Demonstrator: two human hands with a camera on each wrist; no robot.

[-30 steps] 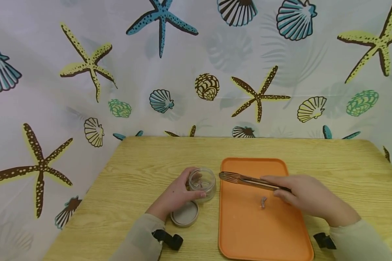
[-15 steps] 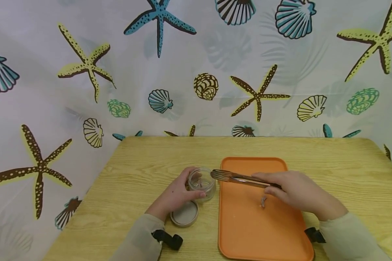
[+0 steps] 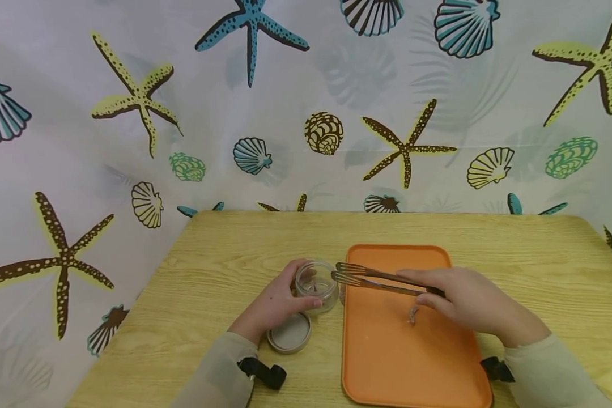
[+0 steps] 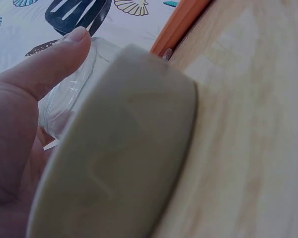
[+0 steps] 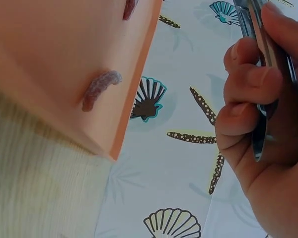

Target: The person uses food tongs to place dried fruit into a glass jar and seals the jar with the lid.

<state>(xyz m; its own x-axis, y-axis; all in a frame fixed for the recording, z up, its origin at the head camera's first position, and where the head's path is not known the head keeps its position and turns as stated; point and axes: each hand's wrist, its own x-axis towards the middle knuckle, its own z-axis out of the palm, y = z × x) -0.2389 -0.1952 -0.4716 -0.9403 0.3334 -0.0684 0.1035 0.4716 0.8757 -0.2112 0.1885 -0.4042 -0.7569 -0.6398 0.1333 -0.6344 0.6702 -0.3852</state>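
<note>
Left hand: holds a clear jar, open at the top, thumb along its near side. A round lid lies on the table just beside the hand. Right hand: grips metal tongs by the closed end, above an orange tray; the parted tips overlap the jar's right rim in this view. One small piece lies on the tray, below the tongs. A greyish speck shows by the tray's left edge, near the jar; it is too indistinct to identify. Both sleeves are pale.
</note>
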